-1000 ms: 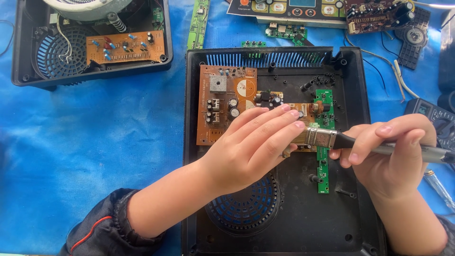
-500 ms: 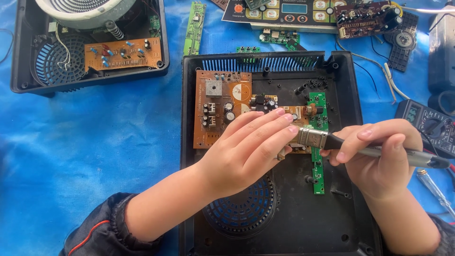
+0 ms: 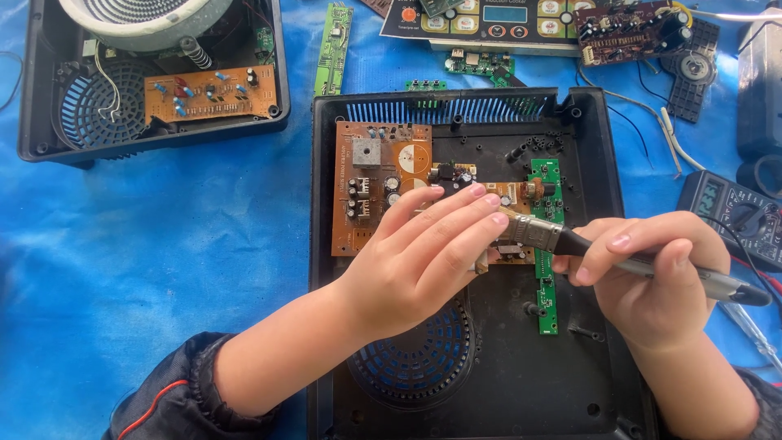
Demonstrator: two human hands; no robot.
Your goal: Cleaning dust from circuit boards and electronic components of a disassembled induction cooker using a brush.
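The scene is viewed from one head-worn camera, aimed steeply down and held close over a black casing [image 3: 570,383] lying on a blue sheet [image 3: 163,261]. Both forearms are seen entering from the bottom edge.

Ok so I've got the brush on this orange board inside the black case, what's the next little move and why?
Probably a short sweep of the brush along the orange circuit board, away from your left hand. The right hand holds the handle with the bristles hidden under the left fingers, which press the board down inside the black case, so the board looks steadied for brushing.
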